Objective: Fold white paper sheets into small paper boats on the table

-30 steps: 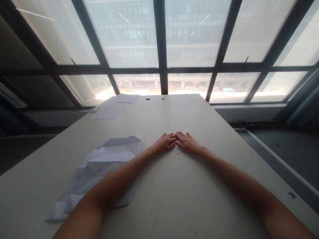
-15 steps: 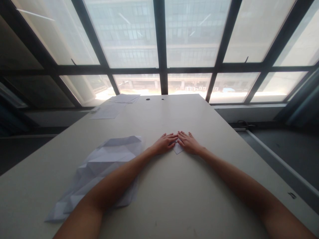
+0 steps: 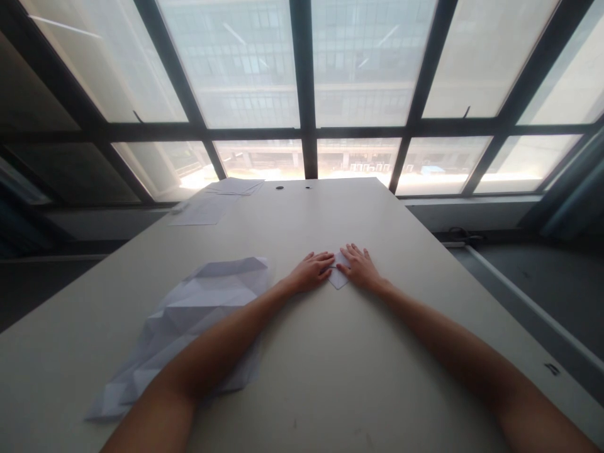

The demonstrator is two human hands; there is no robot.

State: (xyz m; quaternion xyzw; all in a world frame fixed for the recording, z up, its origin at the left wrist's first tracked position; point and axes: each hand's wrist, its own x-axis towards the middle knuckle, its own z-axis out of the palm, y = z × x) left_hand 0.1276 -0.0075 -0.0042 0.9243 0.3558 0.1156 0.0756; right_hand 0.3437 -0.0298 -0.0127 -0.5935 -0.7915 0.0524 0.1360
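A small folded piece of white paper (image 3: 338, 279) lies flat on the white table (image 3: 306, 352), one pointed corner toward me. My left hand (image 3: 311, 272) rests on its left side, palm down, fingers stretched out. On the right side lies my right hand (image 3: 359, 267), also flat with its fingers extended and slightly spread. Both hands cover parts of the paper, so its full outline is hidden. Between the fingertips a strip of the paper shows.
Large creased white paper (image 3: 198, 314) lies left, partly under my left forearm. Several flat paper sheets (image 3: 202, 209) are at the table's far left. A small dark object (image 3: 552, 369) lies near the right edge. Tall windows (image 3: 358, 69) stand beyond the table.
My right hand has shifted slightly away and to the right, uncovering more of the folded paper between the hands. My left hand has stayed nearly still.
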